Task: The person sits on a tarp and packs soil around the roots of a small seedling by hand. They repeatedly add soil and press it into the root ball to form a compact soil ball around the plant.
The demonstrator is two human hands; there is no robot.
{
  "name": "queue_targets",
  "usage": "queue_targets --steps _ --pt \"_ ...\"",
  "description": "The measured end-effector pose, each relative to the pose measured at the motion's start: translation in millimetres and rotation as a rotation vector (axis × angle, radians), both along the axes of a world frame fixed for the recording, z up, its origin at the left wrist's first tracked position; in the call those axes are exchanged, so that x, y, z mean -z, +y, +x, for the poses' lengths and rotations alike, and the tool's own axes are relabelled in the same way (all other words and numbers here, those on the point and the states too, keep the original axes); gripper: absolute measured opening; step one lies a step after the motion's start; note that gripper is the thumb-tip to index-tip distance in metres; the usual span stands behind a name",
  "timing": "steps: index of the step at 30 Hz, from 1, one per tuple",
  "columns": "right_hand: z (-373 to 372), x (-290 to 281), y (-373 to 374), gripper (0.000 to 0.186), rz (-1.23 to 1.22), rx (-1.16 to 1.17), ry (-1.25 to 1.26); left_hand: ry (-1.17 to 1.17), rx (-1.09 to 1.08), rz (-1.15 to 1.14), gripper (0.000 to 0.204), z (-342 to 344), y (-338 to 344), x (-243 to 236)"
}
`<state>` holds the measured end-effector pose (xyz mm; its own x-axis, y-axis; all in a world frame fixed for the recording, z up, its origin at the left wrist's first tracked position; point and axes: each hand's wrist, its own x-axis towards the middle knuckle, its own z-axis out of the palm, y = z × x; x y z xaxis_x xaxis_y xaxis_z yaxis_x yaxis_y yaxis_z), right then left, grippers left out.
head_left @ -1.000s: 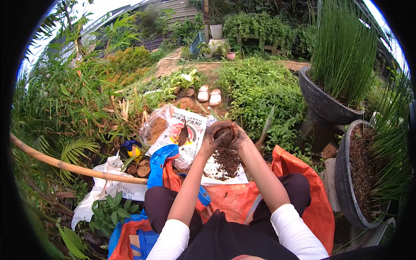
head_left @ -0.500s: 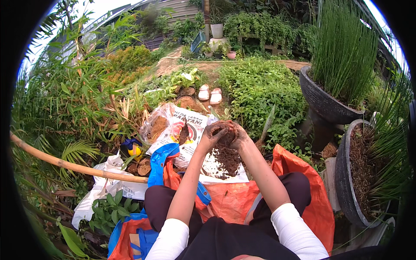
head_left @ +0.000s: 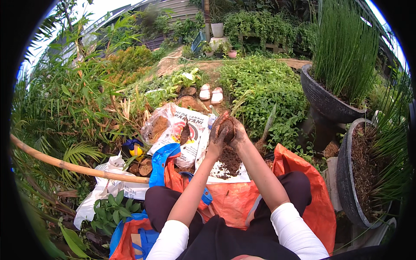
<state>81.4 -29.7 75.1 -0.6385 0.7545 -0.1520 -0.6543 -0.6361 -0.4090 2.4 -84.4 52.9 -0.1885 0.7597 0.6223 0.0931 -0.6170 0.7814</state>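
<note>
A rounded clump of dark soil (head_left: 225,128) sits between my two cupped hands. My left hand (head_left: 216,138) presses its left side, and my right hand (head_left: 238,133) closes round its right side. Soil smears both hands. Long green leaves (head_left: 239,103) show just beyond my fingertips; whether they grow from the clump I cannot tell. Below my hands, a pile of loose dark soil (head_left: 230,160) lies on a white sheet (head_left: 243,176). Beside it on the left is a printed white sack (head_left: 187,151) with some soil on it.
An orange tarp (head_left: 229,201) with blue edging spreads under my legs. Large dark planters (head_left: 344,173) stand at the right. A bamboo pole (head_left: 78,167) crosses the left side. Beyond the sack lie a clear bag of brown fibre (head_left: 159,128) and pale clogs (head_left: 216,96).
My hands have turned and drawn more upright round the soil clump, lifting slightly away from the pile. The long leaves now show above my right fingertips.
</note>
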Motion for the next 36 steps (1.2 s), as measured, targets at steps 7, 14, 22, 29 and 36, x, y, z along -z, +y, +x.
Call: queue_targets --steps 7,14,22,29,36 --pt "2.4 5.6 5.1 0.015 -0.07 0.022 0.096 0.162 -0.068 0.024 0.043 3.9 0.2 2.7" --pt "-0.6 5.7 5.6 0.018 -0.034 0.065 0.035 0.296 -0.179 0.074 0.041 1.9 3.0 6.3" --pt "-1.6 3.3 -6.1 0.021 0.111 0.103 -0.033 -0.114 0.028 -0.054 0.035 4.4 -1.4 -0.9" --pt "0.4 -9.1 -10.2 0.024 -0.058 -0.046 -0.006 -0.224 0.16 -0.042 0.039 -2.4 -1.7 6.9" --pt "8.5 -7.7 -4.0 0.022 -0.247 -0.106 0.19 0.02 0.108 -0.129 0.042 -12.1 -4.8 6.8"
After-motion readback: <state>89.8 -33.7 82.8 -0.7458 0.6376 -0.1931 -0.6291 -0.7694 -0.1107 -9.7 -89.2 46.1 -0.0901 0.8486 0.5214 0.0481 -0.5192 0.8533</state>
